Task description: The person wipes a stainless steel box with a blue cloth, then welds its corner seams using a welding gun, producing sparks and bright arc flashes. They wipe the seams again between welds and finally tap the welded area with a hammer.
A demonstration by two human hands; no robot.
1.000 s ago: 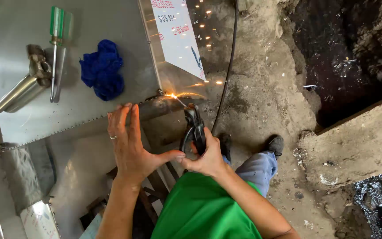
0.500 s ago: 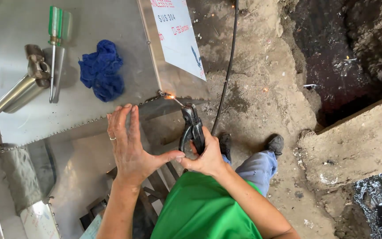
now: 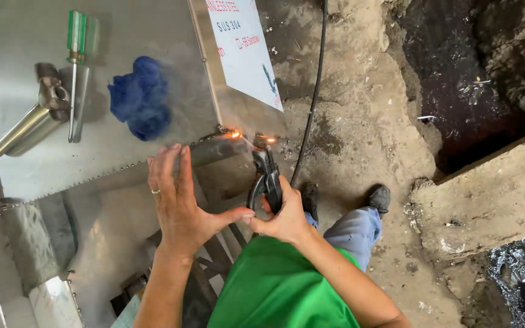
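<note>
Your right hand was closed tight around the welding electrode holder, at about 6 o'clock from the glowing weld spot on the corner of the stainless steel sheet. Holder's long axis ran roughly 6 to 12 o'clock, tip pointing up toward 11–12, black cable trailing off toward 12. Your left hand was open, fingers spread and raised, holding nothing, thumb touching the right hand.

Risks, as judged: bare hands near sparks, so burns were likely; the left palm sat close to the hot seam. A slip of the tip could stick the rod or mar the sheet. The blue rag at 10 o'clock could catch sparks. Screwdriver and metal tube lay well apart, at 10 o'clock.
</note>
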